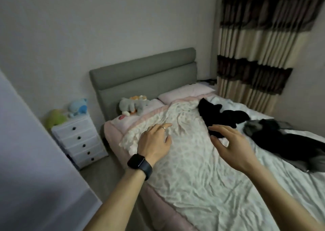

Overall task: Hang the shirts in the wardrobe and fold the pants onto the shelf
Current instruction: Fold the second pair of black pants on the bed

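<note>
I see the bed filling the right half, its left edge running down toward me, with a strip of bare floor between it and the drawers. The headboard meets the wall; a curtain closes off the far right side. Black clothes lie rumpled across the sheet, a darker pile beyond. My left hand rests flat on the sheet, fingers spread, holding nothing. My right hand hovers, fingers apart and empty, fingertips just beside the clothes.
</note>
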`<state>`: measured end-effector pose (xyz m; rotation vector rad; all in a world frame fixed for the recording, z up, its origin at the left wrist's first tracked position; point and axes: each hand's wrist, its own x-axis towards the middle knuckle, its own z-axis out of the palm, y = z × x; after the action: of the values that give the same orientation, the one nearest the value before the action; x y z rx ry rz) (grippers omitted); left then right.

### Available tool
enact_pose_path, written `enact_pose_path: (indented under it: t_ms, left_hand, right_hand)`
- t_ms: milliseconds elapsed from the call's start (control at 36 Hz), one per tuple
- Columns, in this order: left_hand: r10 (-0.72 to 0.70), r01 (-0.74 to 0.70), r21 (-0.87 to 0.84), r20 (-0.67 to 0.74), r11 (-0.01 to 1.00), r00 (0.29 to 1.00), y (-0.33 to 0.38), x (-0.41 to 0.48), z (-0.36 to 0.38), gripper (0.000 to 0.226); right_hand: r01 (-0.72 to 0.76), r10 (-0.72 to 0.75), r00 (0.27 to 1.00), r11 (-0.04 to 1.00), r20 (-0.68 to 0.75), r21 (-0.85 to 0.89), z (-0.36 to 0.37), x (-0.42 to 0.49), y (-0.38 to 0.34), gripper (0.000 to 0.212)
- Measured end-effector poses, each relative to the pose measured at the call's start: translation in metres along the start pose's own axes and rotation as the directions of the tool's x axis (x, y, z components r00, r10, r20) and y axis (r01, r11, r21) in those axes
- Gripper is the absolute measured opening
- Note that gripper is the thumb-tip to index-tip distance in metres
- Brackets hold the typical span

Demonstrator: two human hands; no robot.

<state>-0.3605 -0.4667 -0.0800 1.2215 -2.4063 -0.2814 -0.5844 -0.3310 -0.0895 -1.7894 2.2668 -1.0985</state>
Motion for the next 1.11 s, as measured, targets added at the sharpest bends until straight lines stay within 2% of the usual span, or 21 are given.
enact_pose_path:
  t_ms: [167,333,472,611,806,1000,1111]
  left_hand:
    - [0.137,-0.135,-0.020,0.130,0.991,0.982,0.035,0.039,0.044,0.042]
    - [0.210,-0.214,-0.008,0.243,0.977,0.947,0.066,0.092,0.097,0.044]
    - [0.242,-0.264,0.018,0.343,0.964,0.908,0.088,0.132,0.154,0.046]
    - [0.247,-0.290,0.047,0.408,0.956,0.879,0.105,0.183,0.222,0.046]
    - [0.213,-0.334,0.134,0.542,0.933,0.813,0.096,0.228,0.335,0.049]
    - [0.184,-0.428,0.210,0.679,0.879,0.710,0.051,0.259,0.479,0.053]
    - [0.236,-0.517,0.218,0.702,0.828,0.673,0.029,0.286,0.561,0.052]
  right_hand:
    - [-0.210,0.206,0.978,0.973,-0.043,-0.093,-0.018,-0.029,0.057,0.032]
    - [-0.358,0.355,0.934,0.920,-0.050,-0.156,-0.021,-0.034,0.112,0.039]
    - [-0.463,0.473,0.881,0.863,0.000,-0.203,-0.017,-0.018,0.166,0.047]
    - [-0.501,0.536,0.834,0.835,0.131,-0.229,0.008,0.020,0.232,0.054]
    - [-0.498,0.604,0.748,0.784,0.274,-0.371,0.078,0.042,0.325,0.057]
    - [-0.550,0.709,0.570,0.705,0.415,-0.449,0.186,0.027,0.432,0.062]
    - [-0.610,0.770,0.504,0.638,0.391,-0.470,0.254,0.020,0.495,0.067]
